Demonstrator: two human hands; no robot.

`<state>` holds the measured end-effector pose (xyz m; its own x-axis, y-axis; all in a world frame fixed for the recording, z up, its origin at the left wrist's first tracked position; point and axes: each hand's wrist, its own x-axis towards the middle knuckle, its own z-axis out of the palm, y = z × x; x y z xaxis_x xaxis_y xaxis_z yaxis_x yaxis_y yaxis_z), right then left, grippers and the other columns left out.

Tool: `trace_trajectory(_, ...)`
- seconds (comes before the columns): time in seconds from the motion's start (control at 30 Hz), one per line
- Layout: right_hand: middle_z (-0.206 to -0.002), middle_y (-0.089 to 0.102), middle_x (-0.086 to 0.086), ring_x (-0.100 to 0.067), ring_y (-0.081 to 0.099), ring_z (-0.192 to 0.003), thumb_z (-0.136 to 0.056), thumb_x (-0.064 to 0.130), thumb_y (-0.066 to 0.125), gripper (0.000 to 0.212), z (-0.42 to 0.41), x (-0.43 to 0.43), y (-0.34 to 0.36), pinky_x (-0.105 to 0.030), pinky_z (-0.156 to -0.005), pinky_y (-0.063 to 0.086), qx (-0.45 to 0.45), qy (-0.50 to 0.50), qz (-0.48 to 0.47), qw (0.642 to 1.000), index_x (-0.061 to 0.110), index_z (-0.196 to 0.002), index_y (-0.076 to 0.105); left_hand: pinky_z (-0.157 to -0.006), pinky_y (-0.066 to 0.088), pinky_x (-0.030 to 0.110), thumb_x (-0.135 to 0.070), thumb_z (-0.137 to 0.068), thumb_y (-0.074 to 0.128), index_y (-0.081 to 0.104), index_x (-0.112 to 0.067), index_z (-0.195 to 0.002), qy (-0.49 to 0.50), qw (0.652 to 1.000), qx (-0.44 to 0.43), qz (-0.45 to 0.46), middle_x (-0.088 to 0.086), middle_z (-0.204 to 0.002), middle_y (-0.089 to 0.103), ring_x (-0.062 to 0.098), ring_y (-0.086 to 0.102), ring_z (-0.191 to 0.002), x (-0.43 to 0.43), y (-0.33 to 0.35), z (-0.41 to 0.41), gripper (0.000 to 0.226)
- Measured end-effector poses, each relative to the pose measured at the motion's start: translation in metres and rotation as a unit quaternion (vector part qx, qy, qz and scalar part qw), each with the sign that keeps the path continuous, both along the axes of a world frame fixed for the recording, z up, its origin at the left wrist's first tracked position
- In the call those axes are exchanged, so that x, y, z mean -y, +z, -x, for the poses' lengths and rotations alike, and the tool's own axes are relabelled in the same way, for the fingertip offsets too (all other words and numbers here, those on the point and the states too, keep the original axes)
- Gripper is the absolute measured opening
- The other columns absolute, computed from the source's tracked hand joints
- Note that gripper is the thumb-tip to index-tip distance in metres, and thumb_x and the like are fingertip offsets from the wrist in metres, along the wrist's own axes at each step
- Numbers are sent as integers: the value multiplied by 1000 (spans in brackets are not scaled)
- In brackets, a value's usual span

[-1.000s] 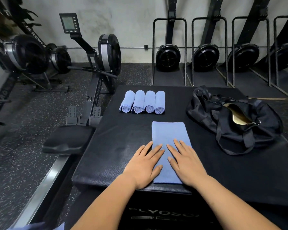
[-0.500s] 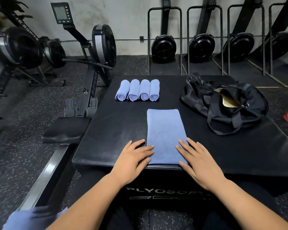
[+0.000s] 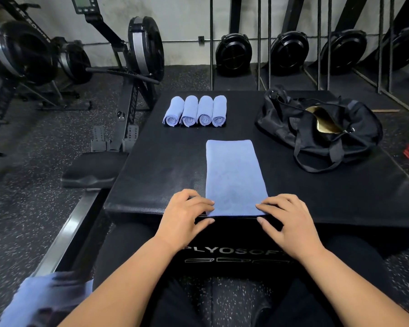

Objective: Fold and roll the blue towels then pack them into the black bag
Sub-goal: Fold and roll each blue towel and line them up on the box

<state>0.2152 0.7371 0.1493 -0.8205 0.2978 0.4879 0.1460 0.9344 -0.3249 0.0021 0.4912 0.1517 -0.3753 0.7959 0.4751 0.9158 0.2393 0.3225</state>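
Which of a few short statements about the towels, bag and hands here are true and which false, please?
1. Four rolled blue towels lie side by side at the far end of the plyo box. True.
2. The black bag is zipped shut. False: it gapes open, showing a gold lining.
3. The folded towel lies flat, unrolled. True.
4. The right hand holds the bag's strap. False: it grips the folded towel's near right corner.
5. The left hand is at the folded towel's near left corner. True.
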Motion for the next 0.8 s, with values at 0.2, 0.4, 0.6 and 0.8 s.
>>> trace_trajectory(0.2,-112,68,26,-14,53,-107,-87,45,82,28,-3,-1,0,-42,-93,44,-5,-13,29,999,34,-112,79,-89,40,31,-33,-94,79,77,-27,-107,17,1000,-12,-22,-23,-109,72,14,55,-100,1,3,-5,14)
trace_trajectory(0.4,-105,69,29,-14,52,-95,-91,43,74,19,-5,-4,3,-45,-84,51,-12,-29,92,995,36,-109,79,-92,44,38,-42,-101,68,77,-33,-104,57,995,80,-28,-26,-100,70,9,53,-101,0,8,-8,13)
trace_trajectory(0.6,-88,69,26,-12,54,-89,-90,33,81,21,7,-2,10,-38,-77,53,-33,-65,151,986,37,-110,80,-97,48,29,-34,-91,81,79,-39,-104,98,961,246,-82,-29,-97,69,10,59,-106,-6,11,-10,14)
trace_trajectory(0.8,-95,68,31,-8,56,-88,-84,33,86,25,18,-4,18,-35,-78,53,-22,-92,218,971,46,-103,78,-96,46,36,-32,-90,81,78,-39,-96,133,964,216,-74,-23,-90,68,7,54,-104,-11,9,-13,10)
